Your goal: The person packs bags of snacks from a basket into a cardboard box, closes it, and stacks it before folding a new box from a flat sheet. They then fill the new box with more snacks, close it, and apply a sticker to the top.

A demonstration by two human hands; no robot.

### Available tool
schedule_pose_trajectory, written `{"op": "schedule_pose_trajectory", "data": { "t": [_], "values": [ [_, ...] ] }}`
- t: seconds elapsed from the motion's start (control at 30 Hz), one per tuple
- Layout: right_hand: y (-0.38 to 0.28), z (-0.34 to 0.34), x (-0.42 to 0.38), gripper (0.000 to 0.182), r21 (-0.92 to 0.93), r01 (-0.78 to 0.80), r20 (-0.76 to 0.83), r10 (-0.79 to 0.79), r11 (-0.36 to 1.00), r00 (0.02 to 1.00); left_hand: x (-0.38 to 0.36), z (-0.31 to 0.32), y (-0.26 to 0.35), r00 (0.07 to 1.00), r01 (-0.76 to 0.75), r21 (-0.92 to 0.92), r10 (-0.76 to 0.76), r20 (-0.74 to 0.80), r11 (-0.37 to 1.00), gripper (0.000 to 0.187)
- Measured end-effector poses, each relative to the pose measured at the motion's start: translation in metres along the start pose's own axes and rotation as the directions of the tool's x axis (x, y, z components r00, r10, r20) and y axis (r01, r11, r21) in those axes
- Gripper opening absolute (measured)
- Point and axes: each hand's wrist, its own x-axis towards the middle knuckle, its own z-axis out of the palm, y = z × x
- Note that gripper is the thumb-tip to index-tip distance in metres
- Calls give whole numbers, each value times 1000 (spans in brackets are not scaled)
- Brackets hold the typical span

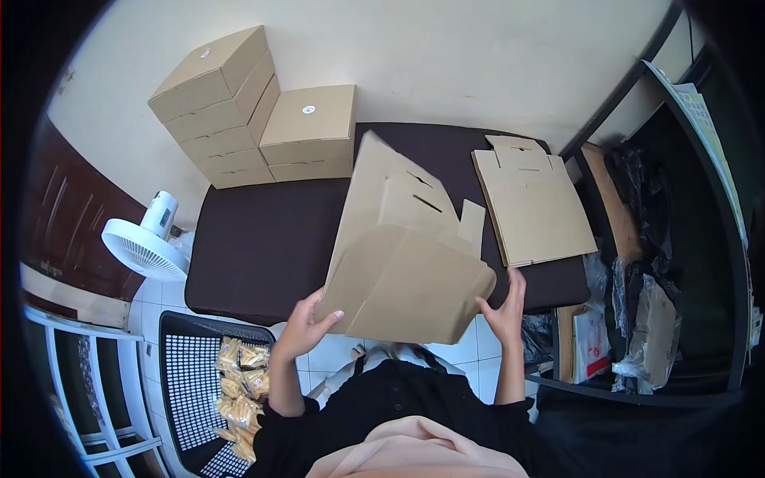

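Note:
A partly folded cardboard box, with slots in its upper panel and a raised side flap, is tilted in front of my body over the near edge of the dark table. My left hand grips its lower left corner, thumb on the near face and fingers behind. At its lower right edge is my right hand, with thumb and fingers spread apart; the thumb is at the cardboard's edge. Flat unfolded cardboard sheets lie stacked on the right of the table, just beyond my right hand.
Closed boxes are stacked at the back left of the dark table. A white fan stands left. A black basket holds several bagged snacks. A dark shelf with plastic-wrapped items is at right.

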Motion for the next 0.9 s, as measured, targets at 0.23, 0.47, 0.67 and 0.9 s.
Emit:
{"op": "schedule_pose_trajectory", "data": {
  "t": [0.23,0.47,0.67,0.9],
  "values": [
    [-152,-81,85,72,-17,646,-136,-642,763,755,-15,-15,143,926,-377,611,289,243,696,34],
    [-201,-105,68,28,58,787,193,-780,614,595,-34,-23,170,737,-550,700,658,150,456,29],
    [-183,-121,86,12,209,342,-91,-330,916,940,5,-20,89,379,-386,803,872,-311,454,72],
    [-6,-65,144,21,580,-84,17,90,811,996,51,10,-35,925,-34,-39,16,-380,999,69]
  ]
}}
